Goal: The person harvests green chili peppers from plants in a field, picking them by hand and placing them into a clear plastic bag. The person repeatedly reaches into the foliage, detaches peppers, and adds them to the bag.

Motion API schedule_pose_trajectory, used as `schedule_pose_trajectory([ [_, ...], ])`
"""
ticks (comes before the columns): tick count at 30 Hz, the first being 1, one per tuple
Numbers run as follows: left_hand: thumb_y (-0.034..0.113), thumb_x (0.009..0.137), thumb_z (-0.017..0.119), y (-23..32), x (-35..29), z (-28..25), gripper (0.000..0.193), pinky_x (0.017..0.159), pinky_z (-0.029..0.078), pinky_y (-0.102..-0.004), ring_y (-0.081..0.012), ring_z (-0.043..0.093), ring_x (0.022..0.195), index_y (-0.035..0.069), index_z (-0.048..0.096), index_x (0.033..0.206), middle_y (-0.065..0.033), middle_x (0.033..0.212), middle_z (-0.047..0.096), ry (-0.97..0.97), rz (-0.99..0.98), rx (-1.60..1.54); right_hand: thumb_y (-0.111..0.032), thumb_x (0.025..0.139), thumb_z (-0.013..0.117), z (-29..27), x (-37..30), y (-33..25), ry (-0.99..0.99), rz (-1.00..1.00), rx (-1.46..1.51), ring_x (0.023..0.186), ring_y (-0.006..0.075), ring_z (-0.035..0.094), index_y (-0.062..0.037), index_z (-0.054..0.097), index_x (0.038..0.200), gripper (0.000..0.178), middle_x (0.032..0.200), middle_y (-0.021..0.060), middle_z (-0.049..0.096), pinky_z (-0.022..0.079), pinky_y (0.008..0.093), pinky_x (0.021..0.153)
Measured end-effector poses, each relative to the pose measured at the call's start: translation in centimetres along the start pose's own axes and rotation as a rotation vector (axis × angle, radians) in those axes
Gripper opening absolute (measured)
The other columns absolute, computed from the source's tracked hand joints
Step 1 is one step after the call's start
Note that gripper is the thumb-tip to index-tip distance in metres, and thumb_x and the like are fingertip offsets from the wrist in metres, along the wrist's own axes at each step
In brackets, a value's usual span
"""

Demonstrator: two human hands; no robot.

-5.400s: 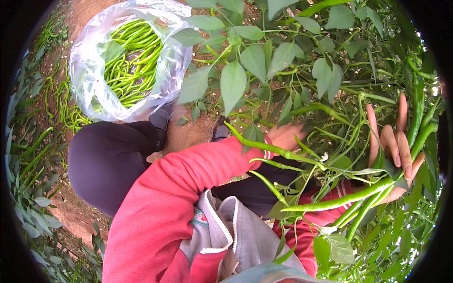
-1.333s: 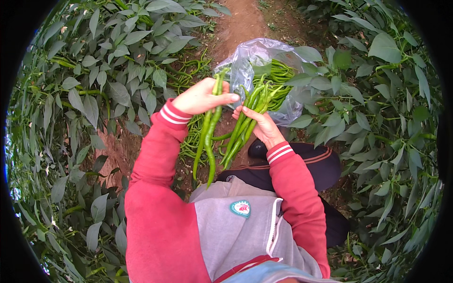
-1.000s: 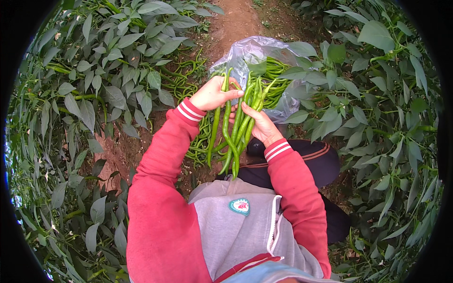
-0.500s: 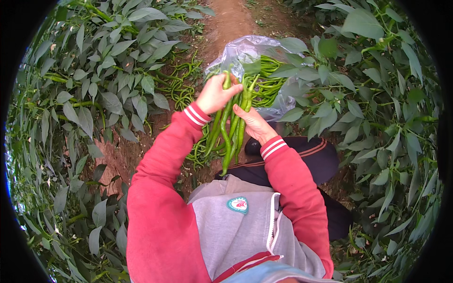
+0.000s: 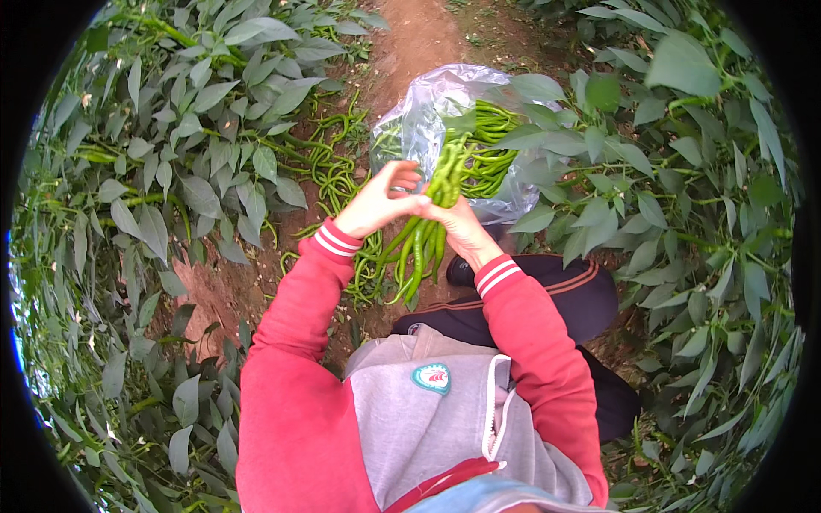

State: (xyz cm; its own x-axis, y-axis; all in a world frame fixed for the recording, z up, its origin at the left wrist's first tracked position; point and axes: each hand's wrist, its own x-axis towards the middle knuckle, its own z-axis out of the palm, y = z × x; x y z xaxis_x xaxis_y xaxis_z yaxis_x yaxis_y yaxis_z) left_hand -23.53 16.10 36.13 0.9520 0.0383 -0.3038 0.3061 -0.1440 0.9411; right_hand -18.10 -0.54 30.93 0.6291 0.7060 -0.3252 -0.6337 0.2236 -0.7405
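A bunch of long green chili peppers (image 5: 417,255) is gripped in my right hand (image 5: 466,229), with the stem ends pointing up past the thumb and the tips hanging below. My left hand (image 5: 383,203) is just left of the bunch. Its fingers are spread and curved, and its thumb reaches across to the peppers by my right thumb; nothing is visibly held in it. Right behind the bunch lies a clear plastic bag (image 5: 421,96), its mouth spread wide, with many green chili peppers (image 5: 494,162) inside.
Loose chili peppers (image 5: 321,162) lie scattered on the soil left of the bag. Leafy pepper plants (image 5: 205,111) crowd the left side, and more plants (image 5: 658,222) lean over the bag's right edge. A dirt path (image 5: 419,38) runs ahead. My dark-trousered leg (image 5: 547,291) is bent below the bag.
My left hand has let go of the peppers' upper ends and moved down and slightly left, its fingers spreading. The bunch now rests in my right hand alone, gathered closer together.
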Motion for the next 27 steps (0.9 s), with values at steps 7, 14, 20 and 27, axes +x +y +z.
schedule_pose_trajectory([
  [7,0.013,0.083,0.073,-0.5,1.7,0.4,0.023,0.084,0.052,-0.0326,-0.0151,0.065,0.088,0.0,0.065,0.1,-0.0073,0.098,0.069,0.103,0.148,-0.23,-0.013,0.059,0.09,0.5,1.7,-1.8,-0.448,-0.011,-0.722,0.114,0.0201,0.056,0.0029,0.045,0.133,0.088,0.126,0.0104,0.058,0.043,0.0333,0.101],
  [14,0.014,0.081,0.067,6.1,6.8,-7.4,0.023,0.06,0.053,-0.0296,-0.0147,0.066,0.065,-0.001,0.058,0.096,-0.0069,0.071,0.065,0.0,0.031,0.222,-0.042,0.061,0.086,-13.8,9.2,-4.0,1.008,-0.213,-1.322,0.107,0.0343,0.061,0.007,0.055,0.122,0.085,0.113,0.0268,0.062,0.048,0.0416,0.091],
  [20,0.028,0.076,0.07,3.9,23.4,4.2,0.039,0.082,0.055,-0.0402,-0.0306,0.068,0.097,0.006,0.07,0.108,-0.0167,0.103,0.07,-0.257,-0.161,1.246,-0.036,0.069,0.077,-25.4,11.8,-2.4,1.154,0.129,-0.691,0.103,0.0328,0.061,0.0066,0.055,0.12,0.07,0.11,0.024,0.063,0.049,0.0413,0.089],
  [27,0.028,0.083,0.064,-9.6,38.9,17.1,0.038,0.088,0.054,-0.0398,-0.0276,0.066,0.107,0.014,0.068,0.118,-0.0095,0.119,0.067,-0.239,-0.505,1.023,-0.029,0.077,0.066,-31.6,11.0,1.0,1.112,0.115,-0.372,0.098,0.0311,0.062,0.0062,0.056,0.118,0.054,0.107,0.0208,0.064,0.05,0.041,0.086],
])
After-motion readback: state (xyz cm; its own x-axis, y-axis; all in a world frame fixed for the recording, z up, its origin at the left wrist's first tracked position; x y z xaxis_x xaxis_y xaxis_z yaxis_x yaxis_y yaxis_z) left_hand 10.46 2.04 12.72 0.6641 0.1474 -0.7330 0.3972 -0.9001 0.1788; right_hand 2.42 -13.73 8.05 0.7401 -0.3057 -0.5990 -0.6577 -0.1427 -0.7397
